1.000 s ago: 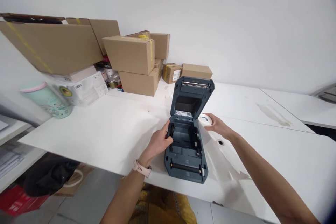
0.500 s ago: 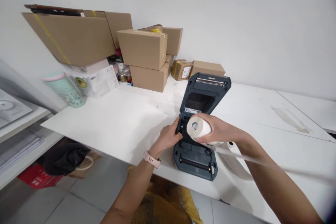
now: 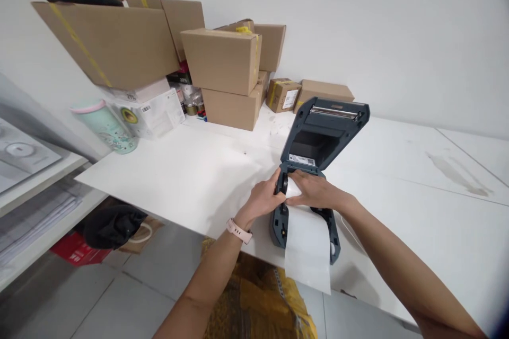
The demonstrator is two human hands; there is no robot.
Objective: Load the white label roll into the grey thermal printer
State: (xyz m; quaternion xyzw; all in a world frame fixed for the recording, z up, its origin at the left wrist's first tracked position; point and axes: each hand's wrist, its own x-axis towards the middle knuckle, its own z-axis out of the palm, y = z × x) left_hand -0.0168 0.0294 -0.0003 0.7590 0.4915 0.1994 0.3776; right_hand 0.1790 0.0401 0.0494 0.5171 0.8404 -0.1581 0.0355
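A dark grey label printer (image 3: 278, 232) stands on the desk with its lid (image 3: 342, 126) raised. My right hand (image 3: 316, 190) reaches into its bay, closed around a white label roll (image 3: 293, 187) whose right part is hidden by my fingers. From the roll a wide white label strip (image 3: 308, 249) runs forward over the printer's front and hangs past the desk edge. On the printer's left rim my left hand (image 3: 263, 197) is closed, thumb inside near the roll's left end and fingers along the outer wall. Its wrist wears a pink band (image 3: 239, 231).
Cardboard boxes (image 3: 220, 61) are stacked against the wall at back left, with smaller ones (image 3: 283, 94) behind the printer. A mint tumbler (image 3: 107, 127) and a white box (image 3: 157, 111) stand at left. Shelves (image 3: 75, 161) border the desk (image 3: 191, 169). A thin pale cord (image 3: 353, 234) lies right of the printer.
The label roll has gone down into the printer bay in my right hand, and its strip now drapes over the front. My left hand stays at the left rim. The view has shifted slightly.
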